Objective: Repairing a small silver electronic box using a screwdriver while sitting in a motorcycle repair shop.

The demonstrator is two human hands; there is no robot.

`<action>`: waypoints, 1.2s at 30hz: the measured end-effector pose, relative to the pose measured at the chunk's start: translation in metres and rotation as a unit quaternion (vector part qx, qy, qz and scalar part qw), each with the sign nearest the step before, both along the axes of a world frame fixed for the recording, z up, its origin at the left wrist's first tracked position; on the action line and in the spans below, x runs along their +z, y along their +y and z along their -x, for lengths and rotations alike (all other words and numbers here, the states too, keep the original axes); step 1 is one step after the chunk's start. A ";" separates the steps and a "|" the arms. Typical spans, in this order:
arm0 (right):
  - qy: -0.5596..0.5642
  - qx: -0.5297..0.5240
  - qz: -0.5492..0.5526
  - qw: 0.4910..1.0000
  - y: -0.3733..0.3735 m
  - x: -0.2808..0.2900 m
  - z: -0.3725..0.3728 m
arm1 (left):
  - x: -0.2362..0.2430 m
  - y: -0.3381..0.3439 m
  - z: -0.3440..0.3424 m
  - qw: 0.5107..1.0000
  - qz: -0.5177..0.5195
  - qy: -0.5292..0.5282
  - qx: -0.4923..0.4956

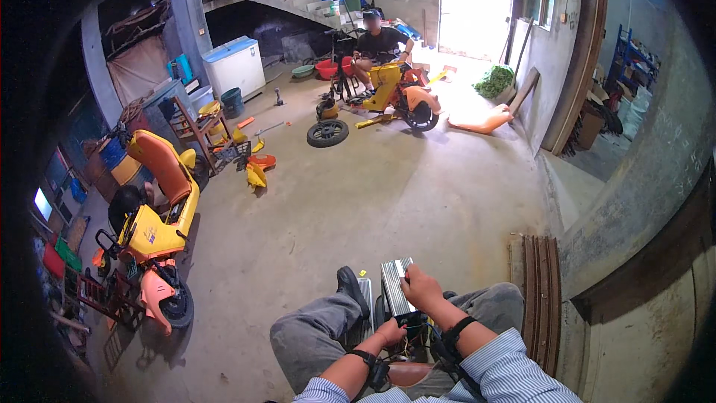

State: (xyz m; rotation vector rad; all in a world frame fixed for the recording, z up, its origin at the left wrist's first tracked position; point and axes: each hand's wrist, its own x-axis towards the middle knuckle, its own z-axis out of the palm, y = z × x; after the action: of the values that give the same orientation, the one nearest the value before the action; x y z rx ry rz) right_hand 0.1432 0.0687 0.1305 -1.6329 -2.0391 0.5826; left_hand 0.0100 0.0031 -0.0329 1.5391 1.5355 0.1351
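Observation:
A silver finned metal box (pixel 394 283) stands tilted between my knees, with a black end (pixel 410 321) and coloured wires below it. My right hand (pixel 421 291) grips the upper right edge of this box, fingers closed on it. My left hand (pixel 390 334) is lower, at the wired end, with its fingers closed; what exactly it holds there is hard to make out. A second silver finned piece (pixel 364 291) lies just left of the box, beside my shoe.
A co-worker (pixel 377 45) sits behind a partly dismantled yellow scooter (pixel 384 89). A second scooter (pixel 164 172) stands left, loose panels (pixel 257 168) and a wheel (pixel 327 133) lie on the floor (pixel 358 201), and stacked brown slats (pixel 537 298) are at my right.

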 end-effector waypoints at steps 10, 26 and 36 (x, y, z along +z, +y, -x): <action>-0.010 -0.010 -0.015 1.000 -0.003 -0.005 0.005 | 0.025 0.000 -0.003 1.000 0.015 0.021 -0.008; 0.055 -0.029 0.041 0.997 -0.002 -0.004 0.003 | -0.005 0.004 -0.002 0.999 0.029 0.034 -0.027; 0.204 -0.182 0.036 0.961 0.020 -0.022 -0.044 | -0.002 0.005 0.006 0.997 0.043 0.026 -0.052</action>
State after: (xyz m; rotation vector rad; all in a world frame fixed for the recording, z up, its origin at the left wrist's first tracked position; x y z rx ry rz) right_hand 0.1876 0.0883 0.1083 -1.7049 -1.3982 0.7869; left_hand 0.0045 0.0084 -0.0351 1.5600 1.4790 -0.0311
